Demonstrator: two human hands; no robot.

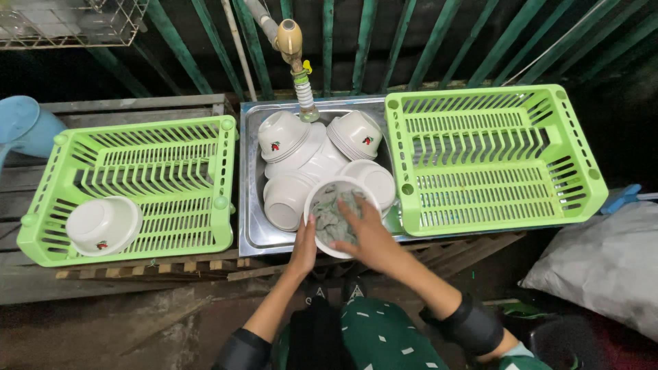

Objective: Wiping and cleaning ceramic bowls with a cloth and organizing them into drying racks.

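My left hand point(303, 245) grips the near rim of a white bowl point(321, 194) held over the front of a steel sink point(249, 226). My right hand point(367, 236) presses a grey-green cloth point(333, 216) into that bowl. Behind it, several white bowls point(301, 154) are piled upside down in the sink under a tap point(290, 40) with a ribbed hose.
A green plastic basket point(175, 157) left of the sink holds one white bowl point(103, 225). A larger green basket point(493, 154) sits on the right. A blue jug point(24, 127) stands far left, a grey sack point(603, 264) lies at lower right, green bars run behind.
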